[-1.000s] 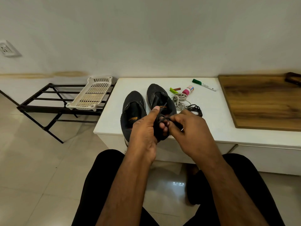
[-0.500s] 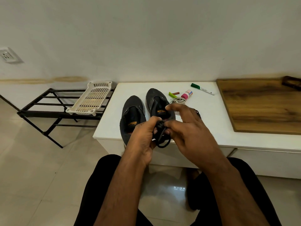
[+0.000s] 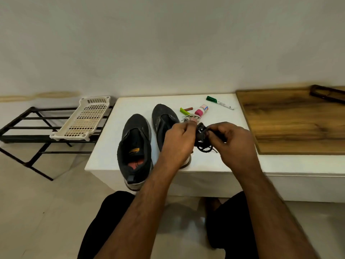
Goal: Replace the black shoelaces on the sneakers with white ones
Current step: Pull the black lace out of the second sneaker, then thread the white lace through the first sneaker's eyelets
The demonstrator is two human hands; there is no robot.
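Both hands' fingers curl round a bundled black shoelace [image 3: 202, 136] held between left hand [image 3: 179, 141] and right hand [image 3: 235, 144], above the white table [image 3: 104, 156]. Two dark mesh sneakers [image 3: 135, 144] stand beside; their yellow tongue label is unreadable.

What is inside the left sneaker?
Inside the left sneaker: a pink-red insole at the heel and a yellow tongue label. The toe interior is hidden.

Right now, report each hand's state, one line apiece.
Left hand: fingers curled, gripping the bundled black shoelace.
Right hand: fingers curled, pinching the same black shoelace from the other side.
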